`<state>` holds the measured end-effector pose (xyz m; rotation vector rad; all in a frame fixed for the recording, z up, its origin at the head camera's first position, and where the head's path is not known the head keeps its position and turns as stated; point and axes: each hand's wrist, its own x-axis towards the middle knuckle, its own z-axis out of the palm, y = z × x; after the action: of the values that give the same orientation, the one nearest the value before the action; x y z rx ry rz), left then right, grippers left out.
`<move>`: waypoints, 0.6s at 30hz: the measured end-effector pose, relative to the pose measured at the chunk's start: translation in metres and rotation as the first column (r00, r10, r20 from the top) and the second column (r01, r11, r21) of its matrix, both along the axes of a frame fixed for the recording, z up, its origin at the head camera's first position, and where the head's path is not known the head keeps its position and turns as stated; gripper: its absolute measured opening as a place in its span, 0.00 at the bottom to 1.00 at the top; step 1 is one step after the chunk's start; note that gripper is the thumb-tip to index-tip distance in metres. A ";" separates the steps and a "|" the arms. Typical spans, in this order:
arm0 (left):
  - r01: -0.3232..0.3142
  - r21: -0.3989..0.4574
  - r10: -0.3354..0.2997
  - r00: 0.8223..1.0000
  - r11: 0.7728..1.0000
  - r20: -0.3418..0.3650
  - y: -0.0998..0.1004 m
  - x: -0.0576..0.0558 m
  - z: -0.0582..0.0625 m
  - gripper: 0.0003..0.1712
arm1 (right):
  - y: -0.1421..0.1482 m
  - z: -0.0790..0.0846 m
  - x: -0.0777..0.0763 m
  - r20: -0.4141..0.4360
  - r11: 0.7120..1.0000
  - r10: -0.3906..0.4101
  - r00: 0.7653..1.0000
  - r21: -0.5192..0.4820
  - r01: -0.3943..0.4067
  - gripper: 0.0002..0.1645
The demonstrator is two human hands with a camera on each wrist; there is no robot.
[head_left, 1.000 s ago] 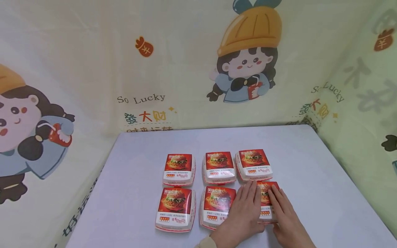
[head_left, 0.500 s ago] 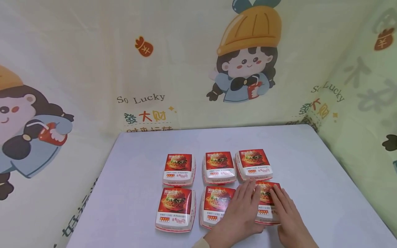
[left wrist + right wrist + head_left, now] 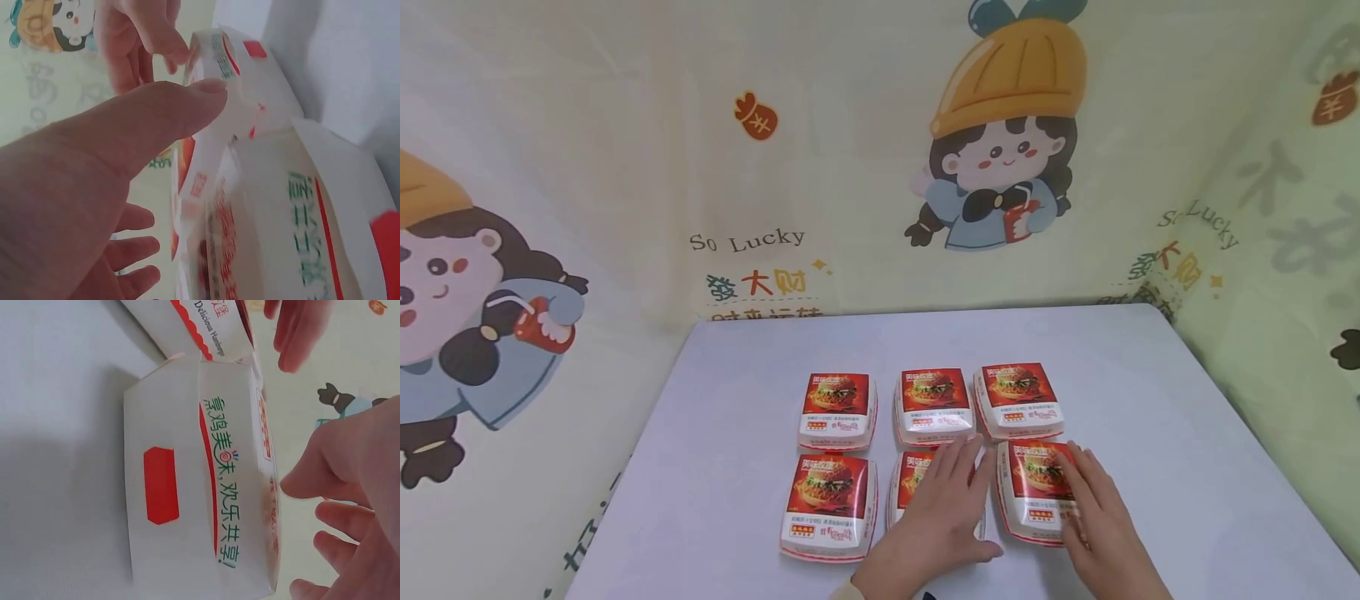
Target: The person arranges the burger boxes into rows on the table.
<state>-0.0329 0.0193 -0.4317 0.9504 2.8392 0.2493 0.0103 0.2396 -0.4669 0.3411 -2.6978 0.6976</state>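
Note:
Several red-and-white burger boxes stand in two rows on a white table. My left hand [image 3: 934, 518] is spread over the front middle burger box [image 3: 910, 473] and hides much of its lid. At the right side of the front right burger box [image 3: 1036, 492] is my right hand [image 3: 1103, 518], fingers extended over the lid's edge. In the right wrist view, the thumb of the right hand [image 3: 356, 475] is beside the lid of that burger box [image 3: 181, 494]. The left thumb stretches across white box sides in the left wrist view. Neither hand is gripping a box.
Behind are three more boxes: the back left box [image 3: 837, 408], the back middle box [image 3: 934, 404] and the back right box [image 3: 1018, 400]. A front left box [image 3: 829, 508] stands left of my hands. Printed cartoon cloth [image 3: 865, 167] hangs behind the white table [image 3: 722, 467].
My left hand has moved left, off the front right box and over the front middle one. The front right box now shows its whole left side. My right hand has shifted slightly right.

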 end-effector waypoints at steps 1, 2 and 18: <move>0.000 -0.003 0.000 1.000 1.000 0.001 -0.002 0.000 0.000 0.62 | -0.001 0.000 0.000 0.005 1.000 -0.003 1.000 0.000 0.003 0.50; -0.002 -0.003 0.002 1.000 1.000 0.001 -0.004 -0.001 0.000 0.61 | -0.001 0.001 0.000 0.015 1.000 -0.006 1.000 -0.002 0.007 0.49; -0.153 0.072 0.153 0.988 0.986 0.003 -0.038 -0.003 0.008 0.63 | -0.013 0.009 -0.005 0.095 0.999 -0.039 0.995 -0.022 0.041 0.47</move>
<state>-0.0357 -0.0189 -0.4240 0.7447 2.9269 0.3695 0.0055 0.2264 -0.4582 0.2536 -2.7743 0.7515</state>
